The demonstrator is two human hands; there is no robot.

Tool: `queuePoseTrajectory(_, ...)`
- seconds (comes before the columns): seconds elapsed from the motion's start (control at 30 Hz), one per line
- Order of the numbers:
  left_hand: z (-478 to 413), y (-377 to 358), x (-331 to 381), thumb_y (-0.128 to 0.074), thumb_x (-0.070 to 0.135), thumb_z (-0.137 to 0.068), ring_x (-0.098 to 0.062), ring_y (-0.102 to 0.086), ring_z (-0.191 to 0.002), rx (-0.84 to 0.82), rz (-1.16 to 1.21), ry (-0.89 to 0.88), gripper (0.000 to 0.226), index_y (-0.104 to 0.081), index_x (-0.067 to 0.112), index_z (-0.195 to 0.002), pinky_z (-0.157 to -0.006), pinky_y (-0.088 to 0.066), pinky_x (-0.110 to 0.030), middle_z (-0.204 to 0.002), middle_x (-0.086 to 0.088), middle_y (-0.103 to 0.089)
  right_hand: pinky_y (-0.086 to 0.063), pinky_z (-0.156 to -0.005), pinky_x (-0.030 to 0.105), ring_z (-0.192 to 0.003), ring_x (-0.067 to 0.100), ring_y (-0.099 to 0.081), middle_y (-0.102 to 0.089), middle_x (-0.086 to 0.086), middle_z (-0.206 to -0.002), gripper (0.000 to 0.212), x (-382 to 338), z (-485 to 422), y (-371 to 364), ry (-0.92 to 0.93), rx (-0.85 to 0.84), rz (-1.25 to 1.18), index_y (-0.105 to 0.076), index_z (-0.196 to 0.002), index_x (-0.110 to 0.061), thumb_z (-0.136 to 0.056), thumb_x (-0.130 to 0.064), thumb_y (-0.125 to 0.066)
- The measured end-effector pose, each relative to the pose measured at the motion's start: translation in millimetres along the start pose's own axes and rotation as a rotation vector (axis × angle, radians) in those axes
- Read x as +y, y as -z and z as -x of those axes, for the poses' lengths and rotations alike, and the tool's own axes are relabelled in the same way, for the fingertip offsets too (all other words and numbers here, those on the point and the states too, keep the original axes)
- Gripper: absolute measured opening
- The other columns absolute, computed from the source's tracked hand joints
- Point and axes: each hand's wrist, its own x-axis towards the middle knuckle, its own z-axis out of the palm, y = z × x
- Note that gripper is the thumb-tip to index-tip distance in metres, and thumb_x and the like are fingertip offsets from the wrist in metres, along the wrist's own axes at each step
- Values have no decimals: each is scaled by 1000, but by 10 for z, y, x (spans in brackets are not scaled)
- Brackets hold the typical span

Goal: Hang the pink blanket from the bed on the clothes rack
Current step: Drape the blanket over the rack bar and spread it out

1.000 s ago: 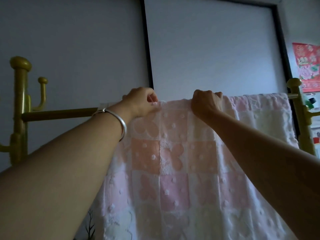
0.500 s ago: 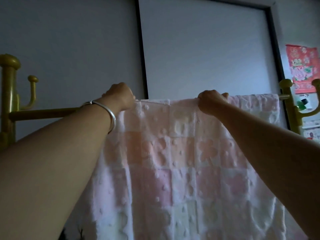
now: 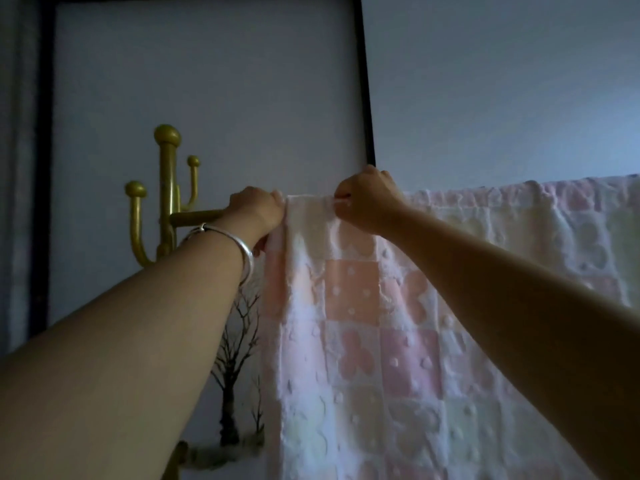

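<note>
Hanging over the clothes rack [image 3: 195, 216] bar, pink blanket [image 3: 374, 323]; left hand [image 3: 254, 211] fingers curled tight on its left edge, right hand [image 3: 367, 199] pinching the top fold just beside.

The pink blanket [image 3: 398, 341] I'm hanging fills the lower right of the frame, a soft patchwork of pink, peach and white squares with raised dots and butterfly shapes, draped over the rail and falling straight down. The clothes rack [image 3: 168, 199] stands at centre left, a brass-coloured post with knobbed hooks and a horizontal bar.
</note>
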Motion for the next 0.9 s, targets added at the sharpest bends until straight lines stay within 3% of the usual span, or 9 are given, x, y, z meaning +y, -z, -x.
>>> queuePoseTrajectory(0.07, 85, 13, -58, -40, 41, -96, -31, -63, -75, -318, 338, 100, 43, -61, 4, -92, -75, -55, -40, -86, -14, -65, -40, -87, 31, -105, 34, -55, -70, 16, -100, 27, -22, -48, 12, -42, 6, -28, -73, -96, -6, -86, -14, -48)
queuePoseTrajectory(0.13, 65, 54, -61, -49, 30, -94, -20, -62, -62, -402, 639, 86, 26, -59, 11, -80, -57, -56, -28, -74, -6, -64, -43, -89, 31, -104, 36, -59, -69, 18, -107, 28, -12, -99, 50, -88, -4, -20, -72, -101, -6, -89, -12, -48)
queuePoseTrajectory(0.33, -226, 116, -20, -54, 12, -89, -12, -61, -40, -282, 1117, 112, 23, -57, 8, -67, -44, -52, -17, -45, -2, -64, -42, -96, 36, -110, 34, -58, -64, 16, -117, 31, 29, -138, 38, -184, -65, 35, -66, -113, -8, -93, -12, -43)
queuePoseTrajectory(0.43, -412, 95, -31, -66, 3, -73, -20, -69, -66, -106, 1157, 125, 5, -63, 0, -76, -55, -56, -23, -72, -10, -71, -40, -96, 36, -111, 33, -57, -63, 16, -119, 32, 38, -180, 18, -216, -93, 54, -64, -116, -10, -93, -11, -42)
queuePoseTrajectory(0.5, -513, 123, -38, -67, -2, -73, -22, -66, -89, 78, 1038, 149, 15, -62, -2, -86, -69, -55, -28, -82, -12, -65, -42, -94, 36, -111, 33, -58, -61, 15, -121, 34, 60, -218, 12, -244, -113, 68, -62, -119, -10, -93, -10, -41)
queuePoseTrajectory(0.6, -565, 141, -67, -56, 11, -89, -26, -59, -107, 222, 378, 50, 30, -57, 1, -118, -76, -47, -27, -104, -11, -64, -43, -94, 38, -115, 35, -55, -58, 16, -126, 35, 72, -271, -13, -261, -168, 107, -59, -121, -6, -93, -9, -38)
queuePoseTrajectory(0.7, -486, 60, -78, -67, 30, -82, -35, -51, -121, 274, -27, -36, 49, -59, 1, -120, -97, -42, -40, -133, -19, -53, -40, -99, 44, -121, 36, -50, -54, 16, -130, 34, 44, -270, -38, -269, -225, 146, -54, -123, -1, -95, -7, -34)
queuePoseTrajectory(0.77, -410, 27, -48, -52, 20, -92, -36, -36, -132, 395, -152, -35, 40, -53, -2, -126, -108, -30, -44, -144, -18, -37, -34, -105, 50, -127, 36, -45, -50, 16, -134, 36, 58, -226, -44, -267, -244, 162, -51, -127, 1, -97, -6, -32)
queuePoseTrajectory(0.9, -307, 18, -4, -42, 28, -94, -38, -44, -128, 196, -375, -115, 40, -59, 4, -121, -109, -25, -47, -134, -18, -52, -28, -107, 51, -122, 32, -49, -56, 13, -123, 33, 116, -134, -39, -206, -238, 228, -59, -116, -6, -98, -13, -32)
